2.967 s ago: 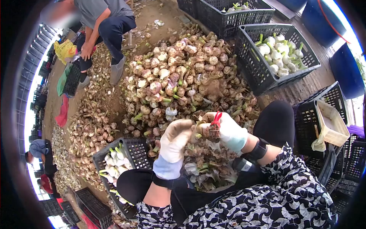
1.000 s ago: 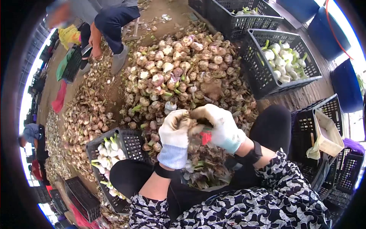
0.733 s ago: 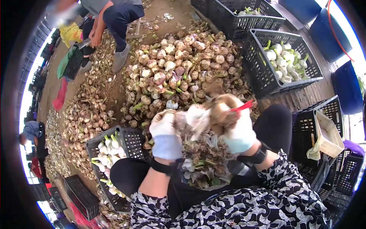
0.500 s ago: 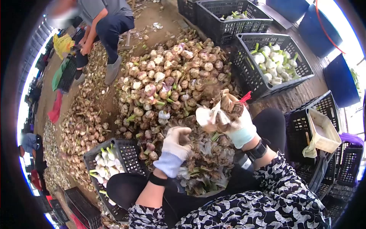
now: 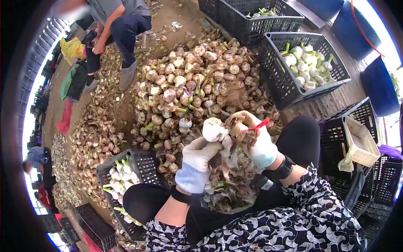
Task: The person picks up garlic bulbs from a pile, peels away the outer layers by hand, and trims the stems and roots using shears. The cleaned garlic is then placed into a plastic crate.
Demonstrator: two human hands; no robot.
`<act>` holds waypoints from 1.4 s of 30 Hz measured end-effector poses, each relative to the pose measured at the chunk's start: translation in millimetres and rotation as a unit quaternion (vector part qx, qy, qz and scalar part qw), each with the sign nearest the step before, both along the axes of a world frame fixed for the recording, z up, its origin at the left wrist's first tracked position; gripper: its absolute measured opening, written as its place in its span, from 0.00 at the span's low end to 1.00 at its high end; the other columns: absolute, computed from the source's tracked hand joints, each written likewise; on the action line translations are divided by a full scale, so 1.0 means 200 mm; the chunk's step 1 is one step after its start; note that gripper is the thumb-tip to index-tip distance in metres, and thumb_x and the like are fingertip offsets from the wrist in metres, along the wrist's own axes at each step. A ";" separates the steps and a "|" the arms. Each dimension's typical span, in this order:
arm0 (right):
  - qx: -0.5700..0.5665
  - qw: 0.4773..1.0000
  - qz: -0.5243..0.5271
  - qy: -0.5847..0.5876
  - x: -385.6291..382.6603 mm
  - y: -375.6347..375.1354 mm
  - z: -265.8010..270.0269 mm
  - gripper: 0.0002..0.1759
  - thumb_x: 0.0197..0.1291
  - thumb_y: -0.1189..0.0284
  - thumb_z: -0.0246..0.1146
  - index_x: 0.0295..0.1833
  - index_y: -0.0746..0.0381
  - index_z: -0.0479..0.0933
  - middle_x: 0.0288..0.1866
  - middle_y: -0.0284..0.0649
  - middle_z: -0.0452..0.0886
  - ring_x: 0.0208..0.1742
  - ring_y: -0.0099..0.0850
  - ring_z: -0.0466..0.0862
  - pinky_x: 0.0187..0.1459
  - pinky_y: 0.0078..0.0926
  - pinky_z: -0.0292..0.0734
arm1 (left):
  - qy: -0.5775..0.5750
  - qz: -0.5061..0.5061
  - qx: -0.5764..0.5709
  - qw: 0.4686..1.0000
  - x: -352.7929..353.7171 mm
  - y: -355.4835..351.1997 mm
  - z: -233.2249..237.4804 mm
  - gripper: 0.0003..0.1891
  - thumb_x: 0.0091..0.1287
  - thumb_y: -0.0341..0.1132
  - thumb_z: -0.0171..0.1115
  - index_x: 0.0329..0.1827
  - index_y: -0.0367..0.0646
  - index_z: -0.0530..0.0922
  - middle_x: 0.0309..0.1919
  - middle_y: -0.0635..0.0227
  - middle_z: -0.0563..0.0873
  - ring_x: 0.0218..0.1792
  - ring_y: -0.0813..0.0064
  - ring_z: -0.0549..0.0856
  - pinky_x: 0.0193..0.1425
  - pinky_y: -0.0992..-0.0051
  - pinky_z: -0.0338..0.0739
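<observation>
A peeled white garlic bulb (image 5: 215,129) is between my two gloved hands, in front of my knees. My left hand (image 5: 195,161) has its fingers closed at the bulb's underside. In my right hand (image 5: 258,145) is a bunch of brown dry garlic skins (image 5: 241,129), beside the bulb. A narrow red strip (image 5: 260,124) shows at that hand; what it belongs to is hidden. Pale loose skins hang below the bulb. Beneath my hands lies a heap of peeled skins (image 5: 228,185). Unpeeled garlic bulbs (image 5: 189,80) are piled just ahead.
A black crate (image 5: 304,96) of white garlic stands ahead right, another crate (image 5: 145,168) by my left knee. Blue barrels (image 5: 380,86) and a cream plastic box (image 5: 363,147) are at the right. A co-worker (image 5: 126,25) sits at the upper left.
My left hand has moved up and right to the garlic bulb and closed on it. My right hand has shifted slightly left and down with the skins, and its grip on them has changed.
</observation>
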State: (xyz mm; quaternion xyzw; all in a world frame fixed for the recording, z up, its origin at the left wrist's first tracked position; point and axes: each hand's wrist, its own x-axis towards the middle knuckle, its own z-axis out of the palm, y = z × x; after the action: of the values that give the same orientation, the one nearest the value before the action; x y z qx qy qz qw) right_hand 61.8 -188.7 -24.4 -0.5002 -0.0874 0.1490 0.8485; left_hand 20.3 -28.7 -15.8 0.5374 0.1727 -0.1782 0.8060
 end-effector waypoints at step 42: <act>-0.177 0.887 0.126 -0.407 0.07 -0.09 0.12 0.14 0.53 0.66 0.61 0.40 0.65 0.73 0.38 0.44 0.75 0.41 0.37 0.77 0.44 0.29 0.72 | -0.090 -0.052 -0.058 0.993 -0.02 0.14 0.06 0.35 0.48 0.20 0.64 0.63 0.33 0.63 0.48 0.63 0.78 0.49 0.73 0.78 0.52 0.75 0.74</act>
State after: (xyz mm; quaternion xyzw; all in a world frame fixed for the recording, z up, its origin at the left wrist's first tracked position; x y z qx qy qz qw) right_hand 75.6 -207.1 -1.2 -0.6434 -0.4591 0.0509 0.6104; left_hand 15.4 -0.4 -3.6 0.5119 0.0609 -0.1807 0.8376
